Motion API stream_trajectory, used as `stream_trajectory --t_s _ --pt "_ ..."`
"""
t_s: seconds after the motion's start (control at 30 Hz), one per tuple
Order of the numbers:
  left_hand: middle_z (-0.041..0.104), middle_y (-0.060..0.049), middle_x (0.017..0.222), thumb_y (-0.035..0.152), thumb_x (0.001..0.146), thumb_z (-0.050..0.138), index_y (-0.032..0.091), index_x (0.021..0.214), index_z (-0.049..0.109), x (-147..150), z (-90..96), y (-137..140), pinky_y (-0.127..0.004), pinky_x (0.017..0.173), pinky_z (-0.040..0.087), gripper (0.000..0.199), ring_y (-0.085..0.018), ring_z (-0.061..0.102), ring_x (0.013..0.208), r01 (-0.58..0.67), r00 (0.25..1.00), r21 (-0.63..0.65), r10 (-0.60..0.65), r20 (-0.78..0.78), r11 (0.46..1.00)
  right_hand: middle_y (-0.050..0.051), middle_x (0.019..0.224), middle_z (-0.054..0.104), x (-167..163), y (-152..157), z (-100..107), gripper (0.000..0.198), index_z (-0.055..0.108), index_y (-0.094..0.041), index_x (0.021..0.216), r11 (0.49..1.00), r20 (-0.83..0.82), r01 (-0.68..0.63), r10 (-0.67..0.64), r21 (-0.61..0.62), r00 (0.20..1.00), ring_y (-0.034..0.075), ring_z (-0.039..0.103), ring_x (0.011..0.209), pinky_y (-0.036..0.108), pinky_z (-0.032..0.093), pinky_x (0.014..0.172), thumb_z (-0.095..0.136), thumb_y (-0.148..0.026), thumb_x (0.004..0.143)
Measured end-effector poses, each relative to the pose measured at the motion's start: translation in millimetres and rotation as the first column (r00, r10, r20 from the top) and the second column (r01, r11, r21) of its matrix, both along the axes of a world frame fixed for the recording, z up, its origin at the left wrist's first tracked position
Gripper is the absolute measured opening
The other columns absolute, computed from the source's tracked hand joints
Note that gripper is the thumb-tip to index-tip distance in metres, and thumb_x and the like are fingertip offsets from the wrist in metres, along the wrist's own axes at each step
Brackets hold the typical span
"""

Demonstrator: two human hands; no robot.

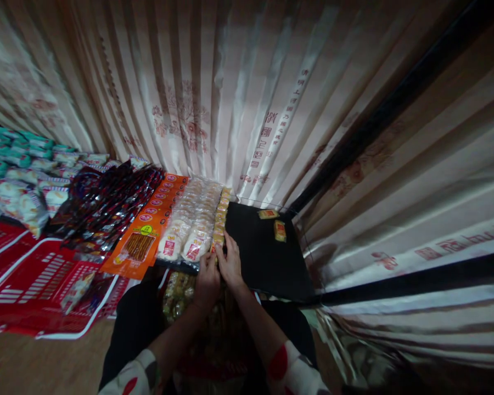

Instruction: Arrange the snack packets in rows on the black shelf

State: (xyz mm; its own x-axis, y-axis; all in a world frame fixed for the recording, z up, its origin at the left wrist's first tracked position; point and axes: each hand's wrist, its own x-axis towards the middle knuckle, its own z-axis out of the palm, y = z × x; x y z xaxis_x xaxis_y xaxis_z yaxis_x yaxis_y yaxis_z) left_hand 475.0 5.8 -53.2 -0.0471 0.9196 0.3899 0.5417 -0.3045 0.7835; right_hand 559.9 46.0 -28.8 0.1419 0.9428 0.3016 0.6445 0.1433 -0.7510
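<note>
A row of small yellow wrapped snack packets [221, 216] runs front to back on a black board [267, 249]. At the row's near end, my left hand [208, 280] has its fingers closed on a small yellow packet, mostly hidden by the fingers. My right hand [231, 262] lies along the row's right side, its thumb and fingers around the same near-end packet. Just left of the row are clear-wrapped round white crackers [195, 241] in two columns. Two loose yellow packets, one lying sideways [268, 214] and one turned lengthwise [279, 231], rest at the board's far right.
Orange snack packs [135, 247] overlap left of the crackers, beside dark shiny packets [107, 197]. Green packs [18, 148] and white packs [20, 200] lie farther left. A red basket [37, 280] stands below them. More yellow packets [177, 293] sit between my legs. Pleated curtains [239, 99] hang behind.
</note>
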Motion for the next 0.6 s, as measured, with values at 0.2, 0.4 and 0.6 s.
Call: stream_trajectory --t_s 0.2,0.4,0.6 --pt "0.052 -0.012 0.110 0.005 0.078 0.037 0.012 0.113 0.055 -13 18.0 -18 -0.031 0.090 0.047 0.040 -0.017 0.055 0.099 0.025 0.999 -0.021 -0.025 -0.042 0.999 0.015 0.123 0.053 9 -31 10 0.049 0.047 -0.013 0.127 0.998 -0.072 0.061 -0.060 0.012 0.996 0.021 0.052 0.107 0.032 0.047 0.081 0.037 -0.041 0.088" --pt "0.058 -0.008 0.096 0.006 0.078 0.037 0.015 0.094 0.061 -38 4.3 -65 -0.032 0.085 0.047 0.031 -0.018 0.058 0.091 -0.076 0.981 -0.298 0.018 -0.195 0.951 0.005 0.088 0.069 21 -98 -11 0.030 0.061 -0.019 0.104 0.984 -0.016 -0.135 0.134 -0.120 0.991 0.016 0.063 0.082 0.026 0.047 0.076 0.039 -0.031 0.089" --pt "0.056 -0.011 0.109 0.005 0.079 0.039 0.014 0.104 0.061 -52 -14.2 -97 -0.032 0.092 0.043 0.034 -0.021 0.055 0.103 -0.175 0.941 -0.423 0.024 -0.339 0.889 0.008 0.115 0.063 15 -125 -49 0.039 0.062 -0.018 0.111 0.906 0.222 -0.186 0.284 -0.380 0.933 0.018 0.055 0.109 0.030 0.039 0.096 0.041 -0.012 0.079"
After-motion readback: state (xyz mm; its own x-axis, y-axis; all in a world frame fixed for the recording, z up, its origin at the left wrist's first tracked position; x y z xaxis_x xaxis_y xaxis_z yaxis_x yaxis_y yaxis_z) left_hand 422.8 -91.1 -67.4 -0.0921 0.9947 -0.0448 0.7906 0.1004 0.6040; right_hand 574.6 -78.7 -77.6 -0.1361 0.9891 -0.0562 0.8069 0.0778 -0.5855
